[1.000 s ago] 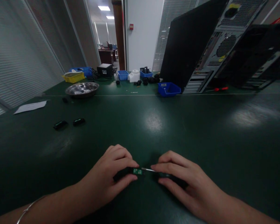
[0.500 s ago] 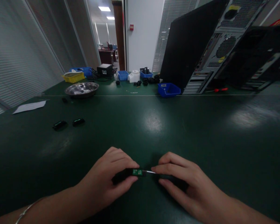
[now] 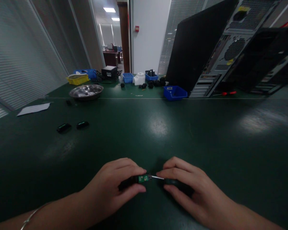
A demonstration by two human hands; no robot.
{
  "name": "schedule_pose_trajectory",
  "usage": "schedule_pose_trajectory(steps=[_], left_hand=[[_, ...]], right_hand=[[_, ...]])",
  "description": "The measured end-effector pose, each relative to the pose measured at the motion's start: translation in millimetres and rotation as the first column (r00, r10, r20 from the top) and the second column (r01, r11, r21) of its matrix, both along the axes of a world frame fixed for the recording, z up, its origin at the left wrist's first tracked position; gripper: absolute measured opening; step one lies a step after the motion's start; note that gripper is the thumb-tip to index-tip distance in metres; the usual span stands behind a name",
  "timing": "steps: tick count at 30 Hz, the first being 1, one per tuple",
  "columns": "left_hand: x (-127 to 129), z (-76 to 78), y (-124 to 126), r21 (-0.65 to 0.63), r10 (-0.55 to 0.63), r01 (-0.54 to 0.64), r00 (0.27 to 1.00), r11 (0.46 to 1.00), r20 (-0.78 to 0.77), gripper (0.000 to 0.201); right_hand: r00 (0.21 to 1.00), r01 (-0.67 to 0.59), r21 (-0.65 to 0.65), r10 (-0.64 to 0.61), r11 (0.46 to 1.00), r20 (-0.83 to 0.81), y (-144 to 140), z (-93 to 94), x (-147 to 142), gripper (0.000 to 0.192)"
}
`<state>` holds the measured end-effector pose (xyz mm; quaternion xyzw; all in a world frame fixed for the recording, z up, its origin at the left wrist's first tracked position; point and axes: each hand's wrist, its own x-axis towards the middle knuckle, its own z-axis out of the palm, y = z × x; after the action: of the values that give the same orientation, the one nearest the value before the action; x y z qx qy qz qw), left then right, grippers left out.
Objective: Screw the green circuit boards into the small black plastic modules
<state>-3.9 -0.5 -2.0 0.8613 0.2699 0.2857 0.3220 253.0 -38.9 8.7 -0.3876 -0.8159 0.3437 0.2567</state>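
1. Small black module (image 3: 137, 179) with a green circuit board showing at its end sits pinched between the thumb and curled fingers of the left hand (image 3: 115, 187), low over the dark green mat (image 3: 158, 134).
2. Beyond the left fingertips, to their right, a thin metal shaft touches the green board; it belongs to a small screwdriver (image 3: 169, 181) whose dark handle is gripped by the right hand (image 3: 189, 191), fingers pressed together around it.
3. Both hands rest close to the mat, their fingertips nearly meeting over the module.
4. A thin bracelet (image 3: 32, 213) circles the left wrist.
5. Well ahead of the left fingers and off to their left lie two small black modules (image 3: 73, 126) side by side, apart from each other.
6. Farther out the same way are a sheet of paper (image 3: 33, 109) and a round metal dish (image 3: 86, 91).
7. Far ahead of both hands, past a seam in the mat, stand blue bins (image 3: 175, 92), a yellow tray (image 3: 77, 79) and a white object (image 3: 139, 78).
8. Far ahead of the right fingers and to their right stand open computer cases (image 3: 218, 48), with a red-handled tool (image 3: 227, 93) lying at their foot.
9. The mat is glossy and reflects ceiling light in pale patches.
10. Slatted blinds line the left wall, and a doorway ahead opens onto a lit corridor.
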Motion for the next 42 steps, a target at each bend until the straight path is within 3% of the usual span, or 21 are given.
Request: schedule_pose_trajectory(steps=[6, 14, 24, 34, 42], left_hand=[[1.2, 0.1, -2.4, -0.043, 0.011, -0.012, 1.000, 0.999, -0.015, 0.025], [4.3, 4.0, -4.6, -0.138, 0.065, -0.062, 0.998, 0.988, 0.020, 0.020], [9.4, 4.6, -7.3, -0.178, 0.100, -0.097, 0.995, 0.979, 0.008, 0.017], [5.6, 4.3, -7.4, -0.124, 0.073, -0.082, 0.994, 0.989, -0.077, 0.020], [-0.5, 9.2, -2.5, -0.001, 0.091, -0.092, 0.983, 0.996, -0.162, 0.033]], right_hand=[[0.999, -0.035, 0.052, 0.036, 0.998, -0.013, 1.6, -1.1, 0.3, 0.038], [0.996, -0.071, 0.022, 0.072, 0.997, -0.046, 0.7, 0.0, -0.6, 0.040], [0.997, -0.035, 0.021, 0.037, 0.999, -0.071, 0.1, 2.1, -3.6, 0.037], [0.992, -0.007, 0.082, 0.017, 0.997, -0.126, -2.7, 14.8, -5.1, 0.037], [0.983, 0.114, 0.110, -0.096, 0.987, -0.158, 0.7, 2.0, 2.0, 0.033]])
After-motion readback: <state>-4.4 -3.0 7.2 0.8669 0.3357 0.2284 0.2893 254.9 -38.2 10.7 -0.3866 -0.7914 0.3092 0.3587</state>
